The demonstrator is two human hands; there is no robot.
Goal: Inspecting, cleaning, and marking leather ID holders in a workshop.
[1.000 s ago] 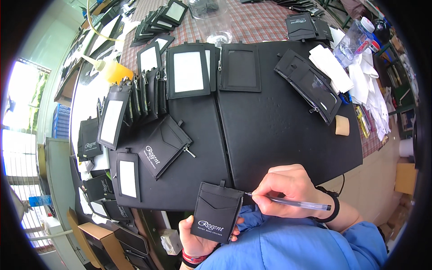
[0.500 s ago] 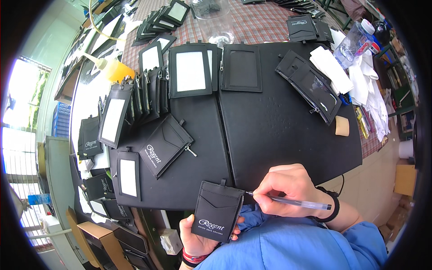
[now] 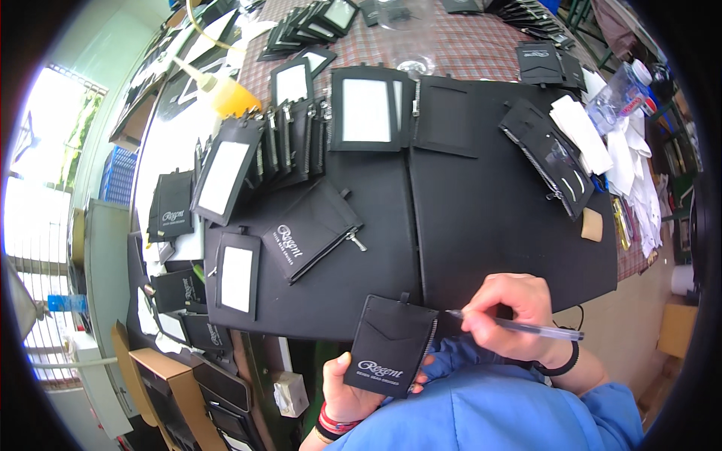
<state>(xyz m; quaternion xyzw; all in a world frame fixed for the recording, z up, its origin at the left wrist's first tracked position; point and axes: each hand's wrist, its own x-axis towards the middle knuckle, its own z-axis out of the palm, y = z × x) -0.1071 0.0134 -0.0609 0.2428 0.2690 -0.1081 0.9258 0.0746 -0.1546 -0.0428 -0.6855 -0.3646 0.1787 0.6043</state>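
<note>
My left hand (image 3: 344, 395) is closed around the lower edge of a black zip card holder (image 3: 395, 347), thumb at its left side and fingertips showing at its lower right. Its front has slanted pockets, pale lettering and a zip down the right edge. In my right hand (image 3: 515, 312) is a clear pen with a dark refill (image 3: 538, 329), pinched near its tip. That tip points at the holder's upper right corner, a small gap away. On the table just beyond lie another lettered card holder (image 3: 312, 233) and one with a white window (image 3: 238, 278).
A black padded table top (image 3: 496, 240) with a seam lies ahead. Several upright card holders (image 3: 293, 139) crowd its left side, near a bottle of orange liquid (image 3: 229, 96). A clear plastic bottle (image 3: 620, 98), white cloths (image 3: 635, 173) and an open long holder (image 3: 549, 161) are at right.
The whole view has swung, so the table and its things sit further right in the picture. The pen tip has drawn slightly away from the card holder's edge. Both grips are the same.
</note>
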